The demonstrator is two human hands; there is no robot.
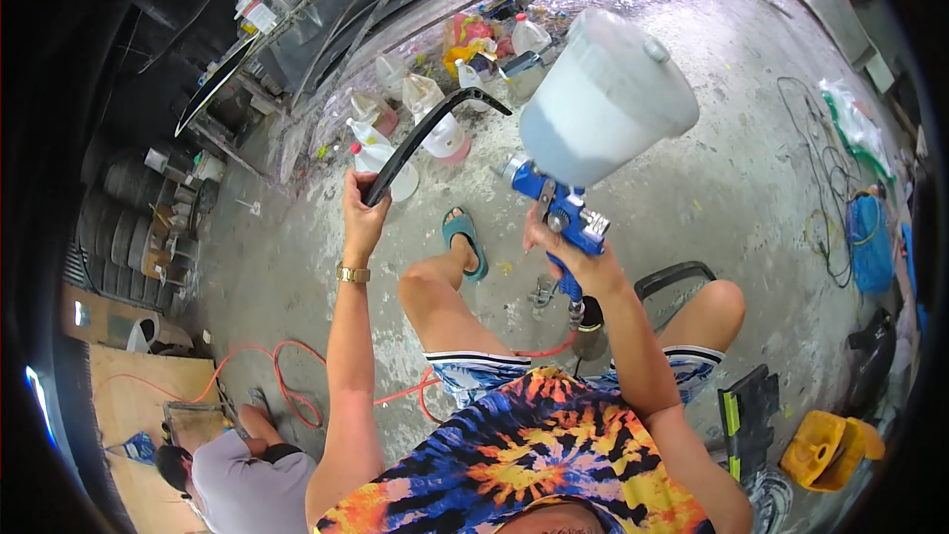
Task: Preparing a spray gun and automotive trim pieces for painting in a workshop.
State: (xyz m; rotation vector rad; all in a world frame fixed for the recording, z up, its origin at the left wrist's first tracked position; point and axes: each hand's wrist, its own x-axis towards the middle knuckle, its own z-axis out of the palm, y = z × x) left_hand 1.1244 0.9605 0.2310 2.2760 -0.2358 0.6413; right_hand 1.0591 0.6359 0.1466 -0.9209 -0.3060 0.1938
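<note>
My left hand (364, 216) is closed round the lower end of a long, curved black strip (420, 138), which rises and bends to the right at its tip. In my right hand (583, 262) is a blue spray gun (559, 213), gripped by its handle. A large whitish paint cup (613, 94) sits on top of the gun, with greyish liquid showing low in it. The gun's nozzle points left, towards the strip, and stands apart from it. From the handle's lower end an air fitting leads to a red hose (544, 350).
Plastic jugs (435, 124) and bottles stand on the stained floor beyond the strip. The red hose loops on the left, near another person (247, 475) bending down. A yellow plastic object (825, 450) and a blue bag (870, 242) lie at the right.
</note>
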